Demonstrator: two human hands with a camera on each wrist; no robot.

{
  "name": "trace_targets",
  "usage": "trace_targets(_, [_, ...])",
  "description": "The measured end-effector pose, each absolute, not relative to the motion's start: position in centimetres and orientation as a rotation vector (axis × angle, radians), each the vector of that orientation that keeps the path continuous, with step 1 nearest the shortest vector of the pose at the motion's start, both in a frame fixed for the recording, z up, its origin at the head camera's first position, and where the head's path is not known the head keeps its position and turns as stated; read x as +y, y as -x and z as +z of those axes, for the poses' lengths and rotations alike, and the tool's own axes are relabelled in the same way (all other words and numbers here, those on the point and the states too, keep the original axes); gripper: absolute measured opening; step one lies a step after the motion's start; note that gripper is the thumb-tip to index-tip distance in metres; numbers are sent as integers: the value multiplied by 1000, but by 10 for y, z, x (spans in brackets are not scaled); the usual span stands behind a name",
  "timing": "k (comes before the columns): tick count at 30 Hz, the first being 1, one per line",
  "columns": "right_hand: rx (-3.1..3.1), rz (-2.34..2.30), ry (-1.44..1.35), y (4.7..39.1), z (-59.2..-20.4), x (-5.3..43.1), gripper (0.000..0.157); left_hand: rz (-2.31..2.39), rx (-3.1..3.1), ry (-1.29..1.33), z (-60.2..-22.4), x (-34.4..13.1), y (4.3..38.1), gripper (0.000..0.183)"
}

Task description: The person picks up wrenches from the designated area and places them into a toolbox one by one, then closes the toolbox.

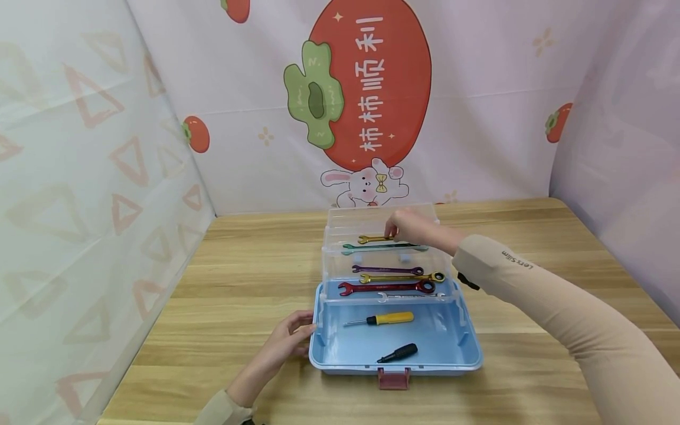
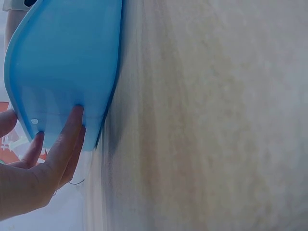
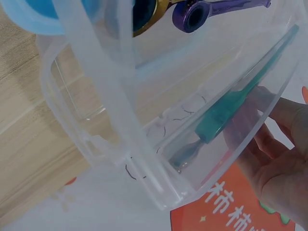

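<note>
On the table stands an opened toolbox (image 1: 448, 361) with a light blue base and clear plastic trays. My right hand (image 1: 411, 227) reaches over the upper tray, its fingertips pinching a gold wrench (image 1: 365, 239). A teal wrench (image 1: 350, 249) lies just in front, and the right wrist view shows a teal tool (image 3: 219, 115) blurred through the clear wall. My left hand (image 1: 291, 335) rests at the box's left end. Its fingers (image 2: 65, 139) lie fairly straight against the blue outer wall (image 2: 67, 57), the thumb by the rim.
The lower tray holds a purple wrench (image 1: 388, 270), another gold wrench (image 1: 398, 277), a red wrench (image 1: 385, 287) and a silver wrench (image 1: 409, 296). In the base lie a yellow screwdriver (image 1: 394, 318) and a black screwdriver (image 1: 402, 352). A pink latch (image 1: 394, 379) hangs at the front.
</note>
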State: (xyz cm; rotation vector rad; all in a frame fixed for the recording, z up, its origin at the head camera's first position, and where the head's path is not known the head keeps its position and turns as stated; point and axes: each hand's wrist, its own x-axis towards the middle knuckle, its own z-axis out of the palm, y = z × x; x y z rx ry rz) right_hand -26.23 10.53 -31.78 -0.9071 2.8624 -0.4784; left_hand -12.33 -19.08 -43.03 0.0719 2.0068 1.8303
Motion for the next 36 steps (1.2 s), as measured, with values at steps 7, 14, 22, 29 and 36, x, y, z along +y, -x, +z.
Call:
trace_targets(7, [2857, -502, 922, 262, -318, 106, 14, 1839, 2012, -77, -431, -192, 123, 50])
trace_targets(14, [2860, -517, 956, 261, -319, 107, 14, 1828, 2007, -72, -430, -191, 123, 52])
trace_targets(22, [2848, -557, 951, 260, -315, 114, 14, 1827, 2006, -68, -430, -191, 123, 52])
trace_targets(29, [2796, -632, 932, 256, -305, 119, 16, 1836, 2005, -66, -431, -191, 124, 50])
trace_targets(36, [2813, -714, 936, 252, -299, 129, 16, 1842, 1994, -65, -430, -191, 123, 50])
